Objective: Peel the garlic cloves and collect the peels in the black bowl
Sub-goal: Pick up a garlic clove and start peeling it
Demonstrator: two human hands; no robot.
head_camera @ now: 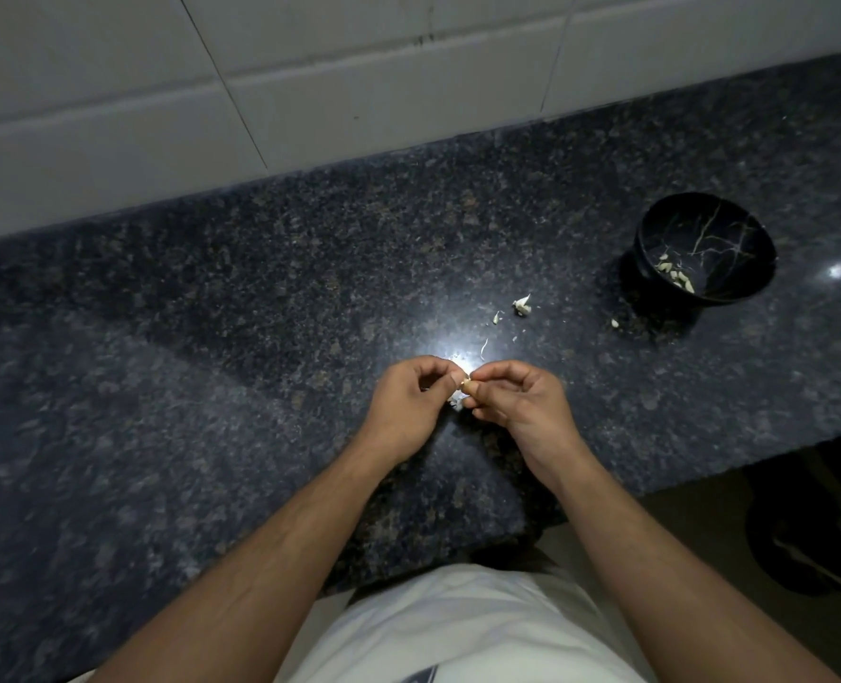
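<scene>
My left hand (416, 401) and my right hand (522, 401) meet over the middle of the dark granite counter (211, 337). Between their fingertips they pinch a small garlic clove (465, 386) with white papery skin hanging below it. The black bowl (704, 253) with gold veining stands at the far right of the counter and holds several pale pieces. A loose garlic piece (523, 305) and small bits of peel (496, 317) lie on the counter between my hands and the bowl.
A white tiled wall (310, 66) rises behind the counter. The counter's front edge runs just behind my forearms, dropping to a dark floor at the lower right. One scrap (615, 323) lies at the bowl's foot.
</scene>
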